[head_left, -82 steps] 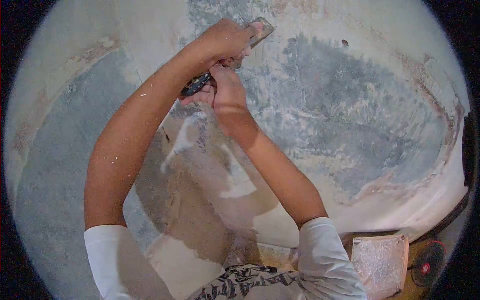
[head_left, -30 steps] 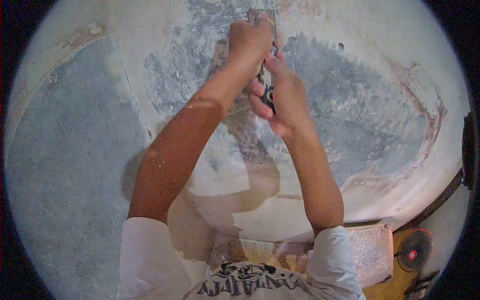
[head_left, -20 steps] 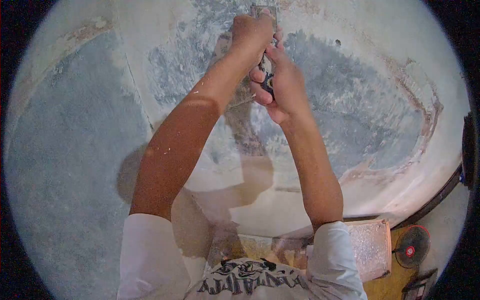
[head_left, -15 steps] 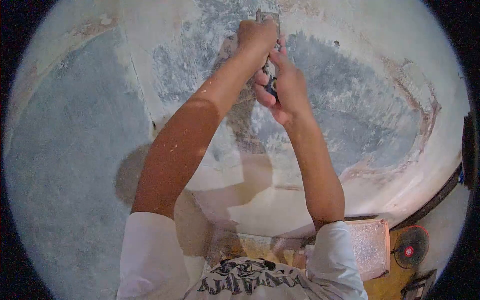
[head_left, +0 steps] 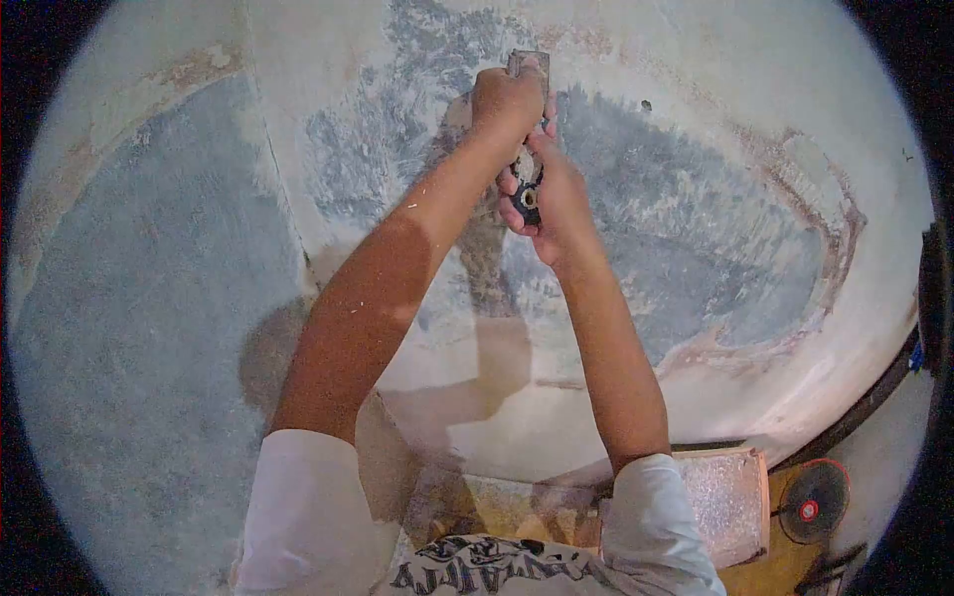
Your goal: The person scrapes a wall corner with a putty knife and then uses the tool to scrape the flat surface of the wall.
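Observation:
Both my hands grip one long scraper-like tool, raised against the patchy grey and white wall (head_left: 715, 238). Its flat, greyish squared end (head_left: 530, 64) sticks out at the top. My left hand (head_left: 508, 103) is closed around the upper part, thumb along the flat end. Lower down, my right hand (head_left: 558, 191) wraps the dark handle (head_left: 525, 206), which has a pale ring near its bottom. The fingers cover most of the tool's middle. Around the hands, the wall has scraped grey areas with ragged white coating.
A crack (head_left: 280, 189) runs down the wall on the left. Rough brownish edges (head_left: 840, 238) border the grey patch on the right. At lower right are a shiny panel in an orange-pink frame (head_left: 730, 502) and a round fan (head_left: 813, 502).
Both hands and the tool sit lower in the view than before, with the right elbow shifted left. The wall has also shifted slightly left and down in the view.

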A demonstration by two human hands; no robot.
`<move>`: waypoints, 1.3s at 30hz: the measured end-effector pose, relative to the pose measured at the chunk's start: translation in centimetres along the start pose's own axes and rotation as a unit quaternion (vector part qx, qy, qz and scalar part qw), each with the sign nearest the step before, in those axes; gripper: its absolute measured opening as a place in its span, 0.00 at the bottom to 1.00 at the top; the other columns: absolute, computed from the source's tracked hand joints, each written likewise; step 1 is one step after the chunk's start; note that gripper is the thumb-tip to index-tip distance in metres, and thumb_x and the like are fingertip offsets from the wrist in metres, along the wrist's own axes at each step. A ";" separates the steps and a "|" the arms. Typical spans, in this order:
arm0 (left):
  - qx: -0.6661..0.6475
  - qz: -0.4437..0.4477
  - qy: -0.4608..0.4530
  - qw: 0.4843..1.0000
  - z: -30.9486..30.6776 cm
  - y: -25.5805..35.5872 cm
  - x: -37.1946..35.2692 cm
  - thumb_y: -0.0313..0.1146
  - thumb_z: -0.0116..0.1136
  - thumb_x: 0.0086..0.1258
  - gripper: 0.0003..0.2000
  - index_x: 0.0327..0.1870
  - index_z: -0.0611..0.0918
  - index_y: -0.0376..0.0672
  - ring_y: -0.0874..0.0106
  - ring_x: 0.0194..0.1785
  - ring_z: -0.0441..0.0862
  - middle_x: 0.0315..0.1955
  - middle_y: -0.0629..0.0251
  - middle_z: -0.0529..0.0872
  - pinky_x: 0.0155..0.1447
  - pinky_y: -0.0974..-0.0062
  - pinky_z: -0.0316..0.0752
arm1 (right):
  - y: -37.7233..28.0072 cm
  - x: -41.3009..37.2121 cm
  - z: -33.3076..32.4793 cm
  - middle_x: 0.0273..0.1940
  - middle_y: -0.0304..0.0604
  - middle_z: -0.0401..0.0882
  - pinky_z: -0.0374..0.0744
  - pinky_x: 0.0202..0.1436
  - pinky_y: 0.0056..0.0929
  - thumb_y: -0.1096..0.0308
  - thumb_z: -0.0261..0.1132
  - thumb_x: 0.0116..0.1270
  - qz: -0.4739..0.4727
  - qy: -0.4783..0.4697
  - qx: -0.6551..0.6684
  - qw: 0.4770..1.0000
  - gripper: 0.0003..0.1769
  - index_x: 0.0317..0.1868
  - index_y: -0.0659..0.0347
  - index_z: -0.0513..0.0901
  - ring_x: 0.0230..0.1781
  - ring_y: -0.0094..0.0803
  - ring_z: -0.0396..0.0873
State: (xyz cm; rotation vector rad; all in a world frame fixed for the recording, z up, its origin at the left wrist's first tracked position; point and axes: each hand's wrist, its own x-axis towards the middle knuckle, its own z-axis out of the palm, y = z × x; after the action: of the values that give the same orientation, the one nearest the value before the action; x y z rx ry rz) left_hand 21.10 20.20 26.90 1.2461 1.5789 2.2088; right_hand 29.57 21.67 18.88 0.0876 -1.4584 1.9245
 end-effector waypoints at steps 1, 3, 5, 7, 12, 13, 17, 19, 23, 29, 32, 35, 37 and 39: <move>0.007 0.007 0.007 1.000 0.0 0.2 -0.2 0.43 0.51 0.77 0.22 0.27 0.80 0.32 0.65 0.16 0.80 0.17 0.58 0.81 0.19 0.68 0.74 | -0.1 0.0 -0.2 0.22 0.37 0.74 0.60 0.09 0.24 0.48 0.50 0.77 0.008 0.006 -0.017 1.000 0.17 0.42 0.54 0.72 0.10 0.26 0.70; 0.022 0.013 0.015 1.000 -0.2 0.0 -1.1 0.44 0.52 0.77 0.22 0.28 0.81 0.32 0.65 0.16 0.80 0.16 0.58 0.81 0.20 0.67 0.75 | 0.0 -0.5 -0.3 0.24 0.37 0.75 0.61 0.10 0.24 0.50 0.52 0.77 0.002 0.035 -0.054 0.998 0.17 0.44 0.55 0.73 0.11 0.26 0.71; 0.039 0.020 -0.006 0.999 -0.6 -1.3 -0.3 0.47 0.51 0.76 0.21 0.34 0.81 0.34 0.65 0.19 0.81 0.21 0.58 0.83 0.23 0.65 0.76 | 0.4 -1.0 -0.1 0.26 0.39 0.77 0.63 0.11 0.24 0.52 0.53 0.77 -0.042 0.071 -0.128 0.988 0.16 0.47 0.56 0.73 0.12 0.26 0.73; 0.050 0.026 -0.019 0.998 -0.8 -3.2 2.0 0.48 0.50 0.77 0.21 0.38 0.81 0.35 0.64 0.21 0.82 0.25 0.57 0.85 0.26 0.63 0.77 | 1.2 -0.8 0.1 0.28 0.41 0.80 0.68 0.14 0.24 0.54 0.56 0.76 -0.126 0.108 -0.236 0.958 0.17 0.53 0.58 0.72 0.15 0.27 0.76; -0.058 -0.043 -0.072 0.995 -0.1 -3.4 4.2 0.46 0.43 0.80 0.22 0.42 0.80 0.33 0.60 0.33 0.86 0.33 0.51 0.87 0.37 0.59 0.81 | 1.8 -0.8 1.2 0.40 0.58 0.84 0.80 0.32 0.50 0.64 0.58 0.71 -0.394 0.245 -0.596 0.655 0.29 0.68 0.61 0.60 0.30 0.54 0.83; -0.095 -0.067 -0.124 0.985 0.0 -3.3 4.7 0.45 0.44 0.80 0.21 0.44 0.78 0.30 0.57 0.34 0.86 0.34 0.48 0.87 0.36 0.58 0.82 | 1.3 -0.9 1.7 0.44 0.62 0.84 0.81 0.36 0.56 0.66 0.59 0.69 -0.403 0.260 -0.647 0.593 0.33 0.70 0.62 0.57 0.33 0.59 0.84; -0.216 -0.113 -0.217 0.945 0.0 -3.5 6.0 0.42 0.45 0.81 0.21 0.47 0.73 0.25 0.51 0.34 0.87 0.39 0.42 0.86 0.33 0.51 0.85 | -0.5 -0.2 4.2 0.46 0.69 0.81 0.78 0.46 0.63 0.72 0.59 0.64 -0.193 0.229 -0.732 0.612 0.37 0.73 0.59 0.56 0.41 0.69 0.80; -0.234 -0.116 -0.215 0.941 -0.2 -2.5 4.6 0.42 0.45 0.81 0.21 0.46 0.73 0.24 0.50 0.35 0.88 0.40 0.41 0.86 0.35 0.50 0.85 | -1.0 0.3 4.1 0.46 0.68 0.82 0.78 0.50 0.61 0.73 0.58 0.64 -0.191 0.233 -0.715 0.631 0.36 0.73 0.58 0.58 0.44 0.68 0.80; -0.091 -0.038 -0.172 0.980 0.8 -4.7 6.1 0.42 0.50 0.78 0.22 0.46 0.77 0.24 0.51 0.41 0.88 0.42 0.41 0.86 0.41 0.54 0.84 | -0.3 1.0 2.5 0.43 0.65 0.84 0.78 0.52 0.58 0.68 0.59 0.65 -0.313 0.210 -0.696 0.611 0.29 0.68 0.59 0.68 0.47 0.68 0.79; 0.052 0.036 -0.075 0.995 0.0 -2.3 5.0 0.39 0.57 0.68 0.21 0.46 0.80 0.23 0.49 0.49 0.86 0.45 0.38 0.86 0.49 0.56 0.82 | -1.9 0.7 4.4 0.46 0.64 0.83 0.78 0.53 0.55 0.65 0.61 0.64 -0.213 0.226 -0.713 0.628 0.21 0.57 0.63 0.77 0.49 0.65 0.79; 0.065 0.021 -0.071 0.995 -0.7 -1.6 3.4 0.38 0.57 0.67 0.21 0.46 0.81 0.23 0.48 0.50 0.86 0.45 0.37 0.85 0.52 0.56 0.82 | -1.8 0.7 4.2 0.47 0.63 0.83 0.78 0.54 0.53 0.64 0.62 0.64 -0.201 0.204 -0.727 0.625 0.19 0.53 0.64 0.79 0.50 0.64 0.79; 0.109 0.053 -0.056 0.991 -1.1 -0.6 3.8 0.38 0.57 0.66 0.21 0.47 0.82 0.24 0.47 0.51 0.86 0.46 0.36 0.85 0.54 0.57 0.81 | -2.6 1.8 3.9 0.47 0.63 0.83 0.78 0.55 0.52 0.62 0.62 0.64 -0.223 0.207 -0.715 0.629 0.19 0.53 0.64 0.79 0.51 0.64 0.79; 0.121 0.082 -0.081 0.986 -0.7 -2.2 4.4 0.38 0.58 0.66 0.21 0.47 0.82 0.25 0.47 0.52 0.85 0.47 0.37 0.85 0.56 0.57 0.81 | -1.0 1.8 3.5 0.47 0.63 0.83 0.78 0.55 0.52 0.62 0.62 0.65 -0.236 0.244 -0.693 0.636 0.21 0.55 0.64 0.78 0.51 0.63 0.79; 0.129 0.109 -0.116 0.979 0.3 -4.4 6.2 0.38 0.58 0.65 0.20 0.46 0.82 0.25 0.48 0.52 0.86 0.46 0.37 0.86 0.56 0.57 0.80 | 0.1 0.9 3.2 0.47 0.62 0.84 0.78 0.54 0.53 0.63 0.62 0.64 -0.245 0.254 -0.688 0.635 0.23 0.58 0.62 0.76 0.49 0.64 0.80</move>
State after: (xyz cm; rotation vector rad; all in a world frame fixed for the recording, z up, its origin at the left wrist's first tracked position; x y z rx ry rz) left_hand 15.93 25.73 26.50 1.7560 1.7447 1.9240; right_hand 27.75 19.32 20.34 -0.6411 -1.8079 0.0147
